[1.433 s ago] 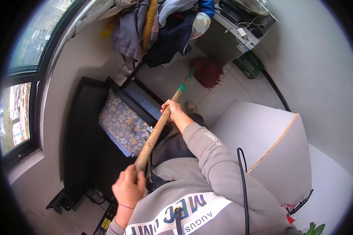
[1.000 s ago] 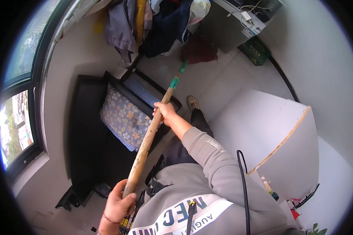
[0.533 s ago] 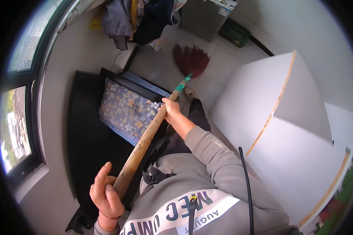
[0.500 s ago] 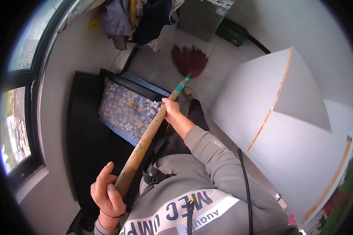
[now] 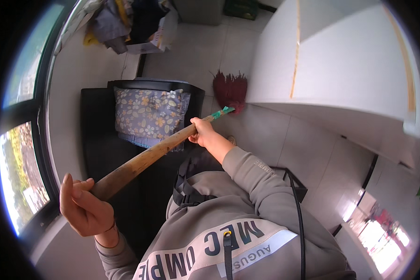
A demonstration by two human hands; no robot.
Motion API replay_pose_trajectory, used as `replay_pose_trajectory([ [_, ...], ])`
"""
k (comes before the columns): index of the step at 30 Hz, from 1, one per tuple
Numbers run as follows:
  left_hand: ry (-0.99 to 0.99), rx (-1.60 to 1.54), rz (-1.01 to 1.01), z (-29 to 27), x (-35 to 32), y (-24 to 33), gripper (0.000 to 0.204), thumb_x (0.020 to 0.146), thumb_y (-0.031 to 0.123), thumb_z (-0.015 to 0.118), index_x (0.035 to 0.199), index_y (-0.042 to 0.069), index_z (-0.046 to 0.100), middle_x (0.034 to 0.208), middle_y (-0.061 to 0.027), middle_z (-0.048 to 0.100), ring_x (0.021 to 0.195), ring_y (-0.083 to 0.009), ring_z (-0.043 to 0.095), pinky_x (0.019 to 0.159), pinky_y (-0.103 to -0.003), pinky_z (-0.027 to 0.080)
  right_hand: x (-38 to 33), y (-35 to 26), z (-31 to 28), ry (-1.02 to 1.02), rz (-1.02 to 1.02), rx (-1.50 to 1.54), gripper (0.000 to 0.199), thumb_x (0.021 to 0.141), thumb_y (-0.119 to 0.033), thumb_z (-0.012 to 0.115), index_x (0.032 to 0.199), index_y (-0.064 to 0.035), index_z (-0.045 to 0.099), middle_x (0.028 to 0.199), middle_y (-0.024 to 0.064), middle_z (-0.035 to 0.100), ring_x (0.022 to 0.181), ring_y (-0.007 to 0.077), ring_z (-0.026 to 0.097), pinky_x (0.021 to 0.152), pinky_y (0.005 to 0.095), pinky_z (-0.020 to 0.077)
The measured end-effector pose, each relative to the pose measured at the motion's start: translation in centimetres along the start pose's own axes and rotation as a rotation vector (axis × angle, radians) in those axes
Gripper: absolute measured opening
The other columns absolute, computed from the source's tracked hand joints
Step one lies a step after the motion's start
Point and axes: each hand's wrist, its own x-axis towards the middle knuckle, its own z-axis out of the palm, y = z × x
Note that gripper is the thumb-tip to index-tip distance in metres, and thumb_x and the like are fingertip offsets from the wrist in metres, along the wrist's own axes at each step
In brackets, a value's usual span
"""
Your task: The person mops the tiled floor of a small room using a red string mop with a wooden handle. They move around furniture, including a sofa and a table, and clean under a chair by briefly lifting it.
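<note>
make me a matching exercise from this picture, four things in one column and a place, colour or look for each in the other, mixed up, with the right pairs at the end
Column one
1. left hand
2. right hand
3. broom bristles
4. cushion

Column two
A. dark red
B. at the thick end of the wooden handle
C. covered in a flower pattern
D. closed around the handle, nearer its green wrapping

Right pairs
1-B, 2-D, 3-A, 4-C
</note>
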Motion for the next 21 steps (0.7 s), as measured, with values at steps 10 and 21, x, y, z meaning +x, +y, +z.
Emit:
replay_pose_trajectory([
  [10, -0.338, 0.233, -0.196, 3.3, -2.0, 5.7, 0.021, 0.098, 0.012, 0.05, 0.11, 0.006, 0.067, 0.075, -0.002, 0.061, 0.06, -0.007, 0.051, 0.057, -0.023, 0.044, -2.7, 4.6, -10.7, 0.168, -0.18, 0.224, 0.032, 0.087, -0.027, 0.064, 0.098, 0.0016, 0.057, 0.08, 0.0144, 0.062, 0.059, 0.0244, 0.063, 0.048, 0.0418, 0.0571],
  [21, -1.143, -0.038, 0.264, 13.0, -17.7, 14.1, 0.018, 0.089, 0.03, 0.065, 0.096, 0.013, 0.064, 0.082, -0.009, 0.069, 0.069, -0.0285, 0.068, 0.059, -0.041, 0.054, 3.9, 12.4, -37.8, 0.29, -0.502, 0.712, 0.025, 0.081, -0.007, 0.056, 0.104, -0.0042, 0.049, 0.086, 0.0143, 0.056, 0.074, 0.0322, 0.061, 0.066, 0.0492, 0.0546],
])
